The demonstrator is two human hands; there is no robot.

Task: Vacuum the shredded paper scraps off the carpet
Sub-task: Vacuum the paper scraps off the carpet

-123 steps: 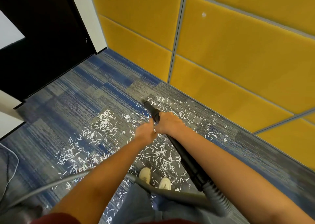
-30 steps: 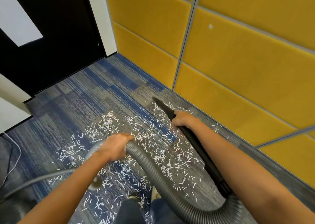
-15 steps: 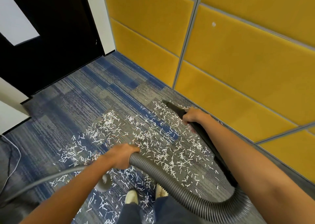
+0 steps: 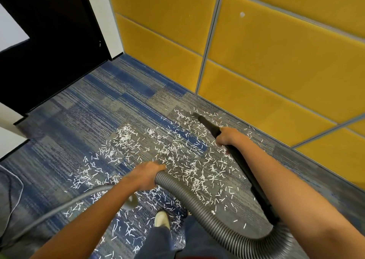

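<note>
White shredded paper scraps [image 4: 177, 156] lie scattered across the blue and grey carpet [image 4: 83, 120]. My right hand [image 4: 227, 136] grips the black vacuum nozzle tube [image 4: 209, 125], whose tip rests on the carpet at the far edge of the scraps, close to the yellow wall. My left hand [image 4: 148, 173] holds the grey ribbed hose [image 4: 197, 207], which loops low from the tube's rear end past my legs. The tube's lower length [image 4: 252, 177] runs under my right forearm.
Yellow padded wall panels [image 4: 256, 61] run along the right. A dark door [image 4: 49, 51] with a white frame stands at the far left. A thin grey cable [image 4: 15, 195] lies at the left edge. My shoe [image 4: 161, 218] stands among scraps.
Four seconds ago both hands were on the tube; my left hand now holds the hose. Over the last second the nozzle tip has shifted right, closer to the wall.
</note>
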